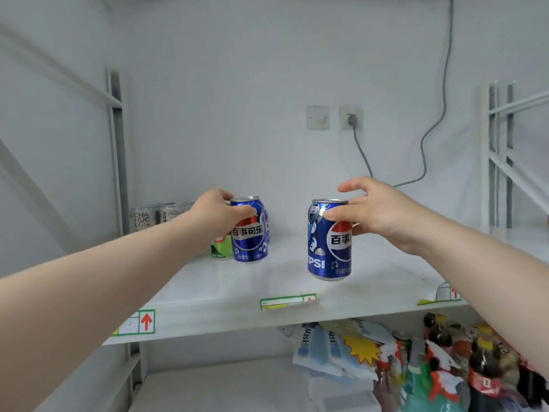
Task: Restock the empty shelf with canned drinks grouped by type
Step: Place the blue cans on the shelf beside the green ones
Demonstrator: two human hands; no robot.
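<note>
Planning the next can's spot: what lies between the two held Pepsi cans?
Head view: between left-hand can and right-hand can, mostly bare white shelf; another blue can peeks behind the left.

The white shelf is bare between the left blue can and the right blue can, and from there out to the right frame — room to pass. The back left corner is crowded: silver cans, a green can and a third blue can stand near the upright post.

Two cans: blue, red-white-blue roundel. Beside the left one, a green can. Shelf: white, red-arrow labels.
</note>
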